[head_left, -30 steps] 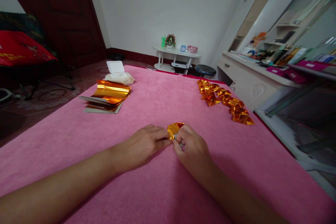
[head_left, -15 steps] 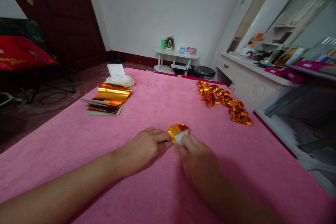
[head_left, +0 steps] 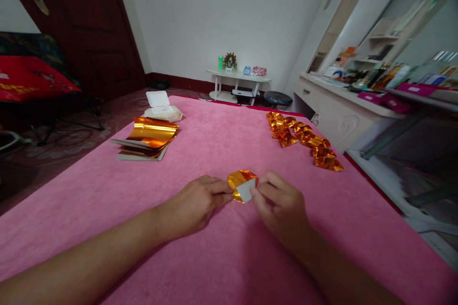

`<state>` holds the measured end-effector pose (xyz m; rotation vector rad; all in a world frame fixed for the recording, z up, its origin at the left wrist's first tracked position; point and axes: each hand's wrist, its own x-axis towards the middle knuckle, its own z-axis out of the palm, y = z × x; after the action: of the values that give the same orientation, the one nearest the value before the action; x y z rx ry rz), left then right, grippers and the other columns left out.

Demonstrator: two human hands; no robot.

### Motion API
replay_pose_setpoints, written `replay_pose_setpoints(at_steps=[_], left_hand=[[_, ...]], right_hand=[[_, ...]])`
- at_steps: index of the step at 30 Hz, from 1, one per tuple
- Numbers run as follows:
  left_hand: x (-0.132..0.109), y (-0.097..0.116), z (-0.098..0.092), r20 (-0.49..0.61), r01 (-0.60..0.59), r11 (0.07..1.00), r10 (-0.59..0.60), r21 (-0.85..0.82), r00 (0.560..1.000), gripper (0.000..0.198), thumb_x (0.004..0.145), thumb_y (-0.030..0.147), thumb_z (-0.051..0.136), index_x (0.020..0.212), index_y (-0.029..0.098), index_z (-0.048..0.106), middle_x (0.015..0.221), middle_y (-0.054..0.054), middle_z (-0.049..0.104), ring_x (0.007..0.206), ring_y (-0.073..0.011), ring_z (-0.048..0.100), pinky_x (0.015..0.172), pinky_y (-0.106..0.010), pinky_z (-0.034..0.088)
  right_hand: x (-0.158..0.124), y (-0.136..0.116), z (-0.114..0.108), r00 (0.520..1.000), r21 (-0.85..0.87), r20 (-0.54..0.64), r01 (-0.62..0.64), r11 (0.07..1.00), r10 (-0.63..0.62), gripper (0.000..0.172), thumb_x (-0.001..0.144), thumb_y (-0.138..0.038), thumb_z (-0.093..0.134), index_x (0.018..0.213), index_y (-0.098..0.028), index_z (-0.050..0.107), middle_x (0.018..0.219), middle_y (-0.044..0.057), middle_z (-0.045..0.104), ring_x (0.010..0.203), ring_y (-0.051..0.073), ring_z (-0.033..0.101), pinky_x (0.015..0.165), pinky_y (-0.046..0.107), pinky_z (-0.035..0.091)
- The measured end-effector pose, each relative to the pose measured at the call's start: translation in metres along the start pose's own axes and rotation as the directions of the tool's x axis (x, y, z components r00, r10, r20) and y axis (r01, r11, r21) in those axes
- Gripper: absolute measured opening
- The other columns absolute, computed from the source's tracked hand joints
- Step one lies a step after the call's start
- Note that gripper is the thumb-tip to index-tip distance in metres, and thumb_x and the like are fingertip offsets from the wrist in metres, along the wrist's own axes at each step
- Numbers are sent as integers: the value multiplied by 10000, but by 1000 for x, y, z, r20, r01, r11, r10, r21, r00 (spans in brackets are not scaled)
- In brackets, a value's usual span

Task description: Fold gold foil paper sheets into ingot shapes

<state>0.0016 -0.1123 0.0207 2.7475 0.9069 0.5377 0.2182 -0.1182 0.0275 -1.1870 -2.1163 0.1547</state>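
A partly folded sheet of gold foil paper (head_left: 242, 178) lies on the pink cloth (head_left: 211, 248) in front of me, its pale back showing at the lower right. My left hand (head_left: 200, 202) rests on the cloth and pinches the left edge of the paper between thumb and fingers. Closed at the opposite edge, my right hand (head_left: 281, 207) has thumb and forefinger on the pale part. Both hands hide small portions of the paper's edges.
A stack of gold foil sheets (head_left: 152, 136) lies at the left, before an opened white packet (head_left: 162, 110). Folded gold foil pieces (head_left: 302, 136) stand in rows at the right. Beyond are a low white table (head_left: 238, 75), a round stool (head_left: 277, 99) and a cluttered dresser (head_left: 336, 100).
My right hand has shifted right from the paper's lower edge to its right side, uncovering more of the pale face. My left hand keeps its place.
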Motion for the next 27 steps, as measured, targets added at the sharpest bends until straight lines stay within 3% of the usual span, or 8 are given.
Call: replay_pose_setpoints(at_steps=[1,3,7,10,16,19,23,27], left_hand=[[0,1,-1,-2,3,1000,-3,-11,1000,310,938,204,375,1157,206,594,1074,-51,640,975,-176,576,886,-340,451],[0,2,-1,-11,10,1000,-11,-27,1000,309,916,186,403,1161,202,592,1088,-54,635,981,-179,575,892,-341,452],[1,4,-1,-37,18,999,-19,-46,999,278,881,231,476,1118,188,615,1081,-70,637,967,-191,587,883,-350,462],[2,3,0,-48,24,998,-27,-66,998,261,892,258,470,1085,188,631,1067,-70,644,954,-185,598,863,-334,474],[8,-5,2,-86,8,985,-24,-175,996,229,905,223,451,995,177,657,1019,-55,674,927,-152,613,864,-297,475],[11,-6,4,-110,17,977,-41,-213,993,194,892,202,476,931,172,664,975,-52,685,909,-150,613,841,-290,479],[13,-6,9,-137,39,980,-66,-194,988,160,871,185,508,903,167,663,922,-60,682,880,-159,606,816,-302,477],[12,-6,12,-153,21,990,-42,-140,987,170,861,171,522,963,177,656,925,-62,674,883,-169,600,818,-322,469]], right_hand=[[4,10,0,995,87,-58,-80,993,85,149,803,-143,485,756,-173,623,794,30,552,704,131,530,639,258,404],[11,30,2,976,250,-54,-192,949,211,299,758,-103,485,1020,-177,609,1006,65,577,852,151,570,717,267,454],[16,56,10,939,431,148,-344,834,311,415,740,-159,541,1154,-158,557,1040,86,635,887,170,588,804,333,481],[16,57,13,924,419,223,-379,825,311,412,723,-201,599,1132,-157,585,981,68,656,796,154,591,770,325,485],[12,41,12,879,318,288,-463,828,381,175,697,-162,609,865,-161,659,664,-22,591,544,95,488,517,215,395],[6,35,9,899,229,249,-416,880,360,102,698,-133,601,784,-177,634,607,-46,553,511,89,457,492,206,352],[-1,30,5,959,128,194,-234,964,208,103,731,-113,582,751,-192,645,711,-20,578,595,104,497,555,222,365],[-1,29,3,964,77,216,-173,982,153,144,765,-116,565,833,-202,659,804,2,597,689,124,538,620,238,390]])
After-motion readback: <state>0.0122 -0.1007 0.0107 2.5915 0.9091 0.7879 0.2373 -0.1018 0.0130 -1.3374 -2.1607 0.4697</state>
